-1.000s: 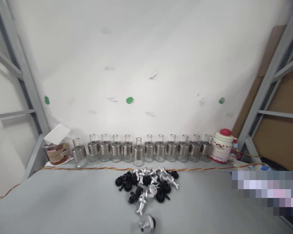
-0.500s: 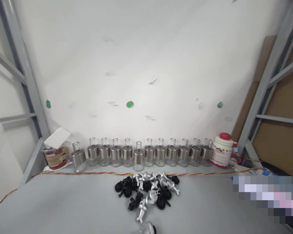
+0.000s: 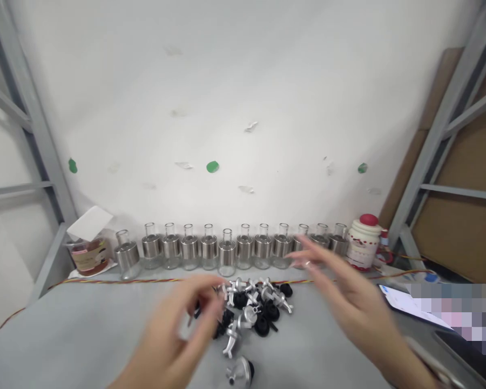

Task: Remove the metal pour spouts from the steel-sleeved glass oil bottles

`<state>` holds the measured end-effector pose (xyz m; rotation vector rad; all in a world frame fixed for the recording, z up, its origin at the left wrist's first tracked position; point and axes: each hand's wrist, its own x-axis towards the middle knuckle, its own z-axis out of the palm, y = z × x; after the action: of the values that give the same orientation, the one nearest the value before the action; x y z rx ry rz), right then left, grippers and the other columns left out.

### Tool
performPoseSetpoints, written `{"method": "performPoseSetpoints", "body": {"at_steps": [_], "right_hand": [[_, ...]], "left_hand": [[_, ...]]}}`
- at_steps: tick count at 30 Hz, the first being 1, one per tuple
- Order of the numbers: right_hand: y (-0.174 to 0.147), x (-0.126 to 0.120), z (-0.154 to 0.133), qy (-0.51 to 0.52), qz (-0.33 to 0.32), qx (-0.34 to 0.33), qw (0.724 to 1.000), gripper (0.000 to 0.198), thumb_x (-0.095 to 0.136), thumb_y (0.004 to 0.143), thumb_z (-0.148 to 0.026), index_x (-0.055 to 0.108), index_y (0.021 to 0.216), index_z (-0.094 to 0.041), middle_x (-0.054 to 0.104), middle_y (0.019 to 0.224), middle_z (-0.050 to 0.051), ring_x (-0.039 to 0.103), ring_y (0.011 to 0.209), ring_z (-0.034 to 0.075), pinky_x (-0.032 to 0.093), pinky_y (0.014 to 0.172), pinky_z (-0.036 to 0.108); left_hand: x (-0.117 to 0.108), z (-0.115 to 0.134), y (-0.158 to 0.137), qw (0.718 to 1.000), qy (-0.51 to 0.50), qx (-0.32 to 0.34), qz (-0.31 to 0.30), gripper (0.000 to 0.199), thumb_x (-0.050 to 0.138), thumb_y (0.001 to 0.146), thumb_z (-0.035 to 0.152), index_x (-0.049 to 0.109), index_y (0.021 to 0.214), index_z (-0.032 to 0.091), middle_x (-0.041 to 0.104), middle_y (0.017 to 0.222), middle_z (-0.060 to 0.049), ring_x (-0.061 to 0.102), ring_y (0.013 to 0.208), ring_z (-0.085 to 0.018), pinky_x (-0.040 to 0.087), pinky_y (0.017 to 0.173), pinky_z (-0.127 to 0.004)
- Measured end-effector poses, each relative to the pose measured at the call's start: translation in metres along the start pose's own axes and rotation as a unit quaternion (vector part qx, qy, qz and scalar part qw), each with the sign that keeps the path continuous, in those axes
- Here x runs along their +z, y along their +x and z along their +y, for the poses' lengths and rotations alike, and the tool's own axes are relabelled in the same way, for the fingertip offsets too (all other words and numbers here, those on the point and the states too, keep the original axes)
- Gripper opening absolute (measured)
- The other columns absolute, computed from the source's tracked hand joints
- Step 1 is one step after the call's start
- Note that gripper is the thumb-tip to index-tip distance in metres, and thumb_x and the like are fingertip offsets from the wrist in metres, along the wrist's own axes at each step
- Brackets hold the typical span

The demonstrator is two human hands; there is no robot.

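My left hand [image 3: 178,329] hovers at the left edge of a pile of silver spout-like pieces [image 3: 251,314] and black round caps [image 3: 262,326]. Its fingers are curved with the thumb apart, blurred by motion; I see nothing held. To the right of the pile, my right hand [image 3: 344,294] is raised with fingers stretched forward, nothing in it. Its fingertips overlap the view of a row of glass bottles with metal sleeves [image 3: 245,247] along the wall. One larger silver piece [image 3: 240,373] lies apart near the bottom edge.
A labelled plastic tub [image 3: 89,259] stands at the left end of the bottles, a white jar with a red lid [image 3: 363,246] at the right. A twisted red-yellow wire [image 3: 117,280] crosses the table. At right lies a phone [image 3: 413,308], partly pixelated. Metal posts flank both sides.
Both hands have come into view from below, the left to the pile's left side, the right over the table's right side. The view has shifted slightly; the bottles and pieces look unmoved.
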<state>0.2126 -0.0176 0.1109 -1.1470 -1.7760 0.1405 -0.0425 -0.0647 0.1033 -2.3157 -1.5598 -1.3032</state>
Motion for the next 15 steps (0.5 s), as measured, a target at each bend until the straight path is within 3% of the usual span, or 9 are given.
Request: {"method": "performPoseSetpoints", "body": {"at_steps": [3,5,6,10,15], "right_hand": [[0.011,0.036,0.025,0.006,-0.139,0.032,0.99,0.026,0.042,0.082,-0.025,0.058,0.103,-0.025,0.062,0.087,0.003,0.057,0.083,0.017,0.046,0.075,0.028],[0.002,0.055,0.047,-0.021,-0.183,0.067,0.981,0.023,0.042,0.08,-0.02,0.062,0.092,-0.021,0.06,0.082,0.004,0.057,0.075,0.016,0.045,0.072,0.028],[-0.005,0.063,0.055,-0.046,-0.195,0.075,0.977,0.021,0.045,0.077,-0.018,0.062,0.087,-0.02,0.06,0.083,0.005,0.057,0.075,0.017,0.044,0.072,0.029],[-0.026,0.075,0.065,-0.091,-0.238,0.085,0.963,0.017,0.046,0.071,-0.011,0.059,0.077,-0.02,0.059,0.082,0.003,0.054,0.077,0.018,0.039,0.071,0.028],[-0.034,0.076,0.048,-0.115,-0.267,0.067,0.955,0.02,0.045,0.072,-0.01,0.057,0.083,-0.021,0.058,0.088,0.003,0.052,0.082,0.02,0.036,0.073,0.031]], "left_hand": [[0.028,-0.001,0.011,0.968,0.055,0.065,-0.237,0.039,0.06,0.069,0.04,0.052,0.105,0.027,0.06,0.091,-0.001,0.06,0.071,-0.017,0.049,0.058,-0.024],[0.048,-0.007,0.004,0.943,0.119,0.076,-0.303,0.047,0.068,0.062,0.034,0.052,0.106,0.026,0.059,0.094,-0.004,0.061,0.066,-0.018,0.049,0.056,-0.025],[0.057,-0.01,-0.001,0.93,0.144,0.086,-0.328,0.043,0.064,0.066,0.025,0.051,0.108,0.027,0.059,0.095,-0.004,0.061,0.062,-0.016,0.048,0.053,-0.024],[0.078,-0.017,-0.016,0.911,0.188,0.125,-0.345,0.039,0.056,0.069,0.011,0.053,0.106,0.025,0.06,0.09,-0.006,0.061,0.065,-0.017,0.049,0.052,-0.022],[0.087,-0.02,-0.022,0.915,0.168,0.108,-0.352,0.018,0.059,0.071,0.021,0.06,0.09,0.021,0.059,0.09,-0.009,0.061,0.074,-0.022,0.051,0.056,-0.027]]}}
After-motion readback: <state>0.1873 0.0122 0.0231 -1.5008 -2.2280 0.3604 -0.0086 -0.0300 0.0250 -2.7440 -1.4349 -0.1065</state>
